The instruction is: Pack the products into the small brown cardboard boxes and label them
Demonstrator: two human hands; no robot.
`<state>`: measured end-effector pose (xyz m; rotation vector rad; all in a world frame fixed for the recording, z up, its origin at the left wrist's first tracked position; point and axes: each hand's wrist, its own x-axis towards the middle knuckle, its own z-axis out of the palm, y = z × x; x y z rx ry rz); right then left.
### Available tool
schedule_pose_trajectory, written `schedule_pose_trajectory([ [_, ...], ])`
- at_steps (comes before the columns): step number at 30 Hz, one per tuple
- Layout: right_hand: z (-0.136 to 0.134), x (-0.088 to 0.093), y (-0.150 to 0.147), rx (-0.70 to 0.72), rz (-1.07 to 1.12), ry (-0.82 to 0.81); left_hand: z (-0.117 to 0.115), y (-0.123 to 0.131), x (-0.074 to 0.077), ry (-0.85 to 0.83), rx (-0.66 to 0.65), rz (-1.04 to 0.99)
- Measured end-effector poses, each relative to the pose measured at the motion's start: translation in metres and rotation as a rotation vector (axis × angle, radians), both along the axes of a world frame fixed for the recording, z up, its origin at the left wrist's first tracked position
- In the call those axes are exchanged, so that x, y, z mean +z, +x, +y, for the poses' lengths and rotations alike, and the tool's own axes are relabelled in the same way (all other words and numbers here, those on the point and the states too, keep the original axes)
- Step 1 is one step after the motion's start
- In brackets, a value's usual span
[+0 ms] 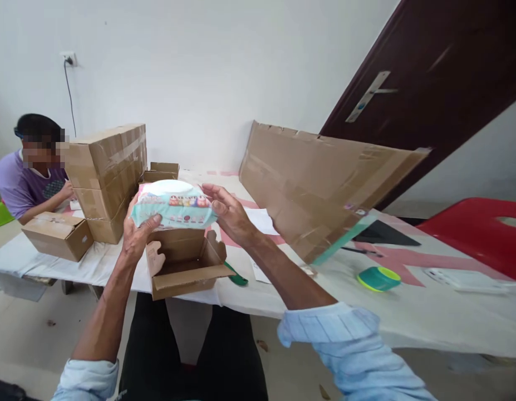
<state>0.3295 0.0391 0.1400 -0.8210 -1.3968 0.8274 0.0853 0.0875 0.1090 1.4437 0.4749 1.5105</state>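
Note:
A soft teal and pink packet with a white top and printed cartoon figures is held up between my hands. My left hand grips its left end, thumb across the front. At the right end, my right hand presses its fingers and thumb against the packet. Just below the packet, an open cardboard box stands at the table's front edge, its flaps spread; the part of the inside that shows holds nothing. A green object lies right beside the box.
Stacked taped boxes and a closed small box stand left, near a person in purple. A large cardboard sheet leans at the right, near a teal tape dispenser, a white device and a red chair.

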Motion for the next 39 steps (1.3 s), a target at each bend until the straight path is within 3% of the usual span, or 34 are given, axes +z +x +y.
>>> schedule_pose_trajectory([
  [4,0.021,-0.009,-0.011,-0.007,0.034,0.021,0.028,0.012,0.008,-0.041,0.049,-0.026],
  [10,0.081,-0.030,0.011,0.037,0.106,-0.185,0.071,0.008,0.009,-0.027,0.010,0.371],
  [14,0.111,-0.056,0.033,0.044,0.103,-0.344,0.099,0.001,-0.007,-0.144,-0.090,0.567],
  [18,0.122,-0.079,0.042,0.088,0.072,-0.443,0.117,-0.001,-0.028,-0.290,-0.196,0.593],
  [26,0.111,-0.109,0.045,0.034,0.034,-0.562,0.111,-0.003,-0.059,-0.388,-0.330,0.499],
  [31,0.108,-0.099,0.036,0.009,0.119,-0.437,0.118,0.004,-0.054,-0.357,-0.283,0.402],
  [39,0.088,-0.040,0.024,-0.004,0.226,-0.086,0.107,0.012,0.001,-0.037,-0.197,0.291],
])
